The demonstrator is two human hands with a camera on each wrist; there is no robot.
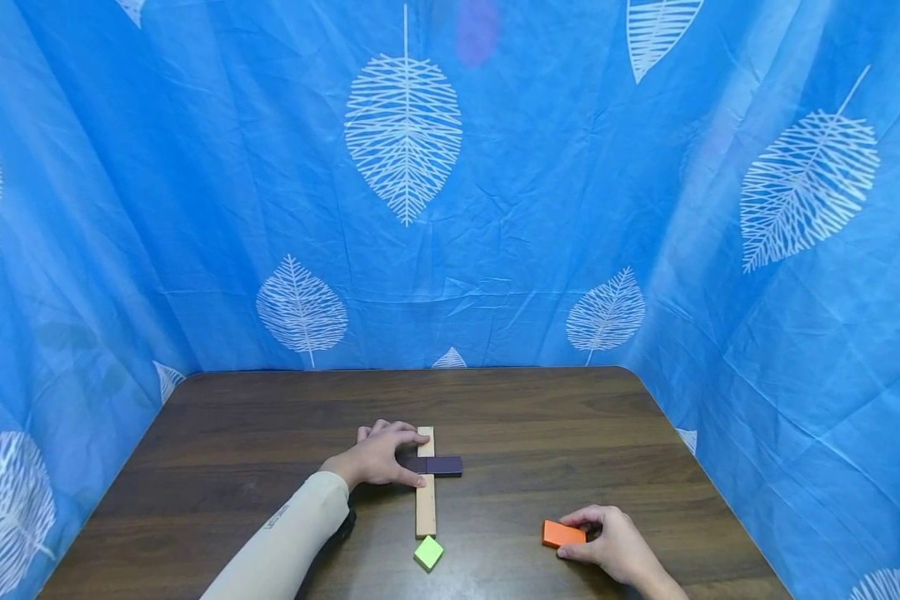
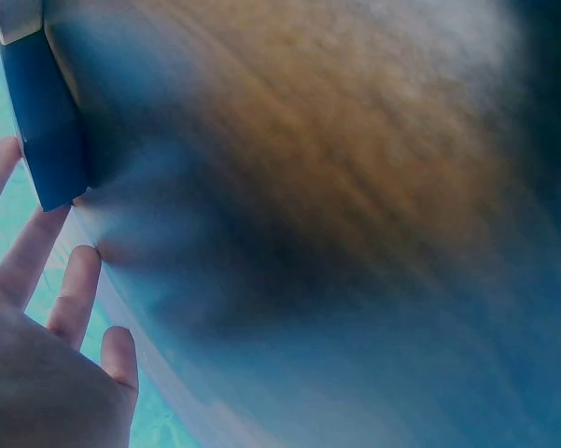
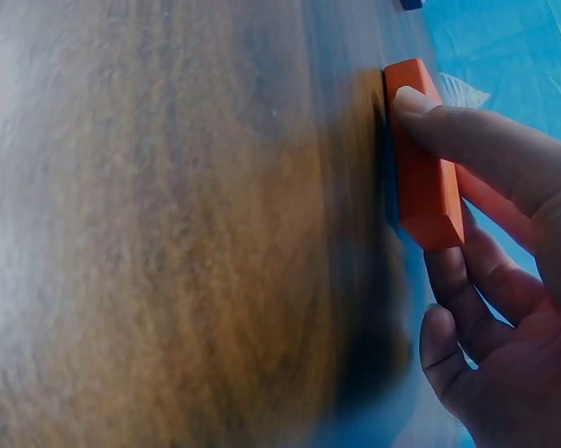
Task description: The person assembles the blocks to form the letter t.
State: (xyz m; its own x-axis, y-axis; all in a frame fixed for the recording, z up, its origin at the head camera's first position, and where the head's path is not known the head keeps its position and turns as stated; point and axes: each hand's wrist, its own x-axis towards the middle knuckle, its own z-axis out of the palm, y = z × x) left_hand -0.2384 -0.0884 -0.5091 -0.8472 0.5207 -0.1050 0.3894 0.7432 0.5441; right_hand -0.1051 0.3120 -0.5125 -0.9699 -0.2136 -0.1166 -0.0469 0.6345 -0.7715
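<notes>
In the head view my left hand [image 1: 377, 457] reaches over light wooden strips [image 1: 425, 508] laid in a line. Its thumb and index finger touch the wood on either side of a dark purple block [image 1: 444, 467] that crosses the line. The hand partly hides the dark piece's left end. In the left wrist view, extended fingers lie around the end of the dark block [image 2: 47, 121]. Off to the right, my right hand [image 1: 607, 542] pinches an orange rectangular block [image 3: 420, 159] between thumb and fingers, close over the table.
A small lime-green block [image 1: 428, 553] lies at the near end of the light strips, turned like a diamond. The dark wood-grain table [image 1: 270, 400] is bounded at the back and sides by a blue curtain [image 1: 510, 217] printed with white leaves.
</notes>
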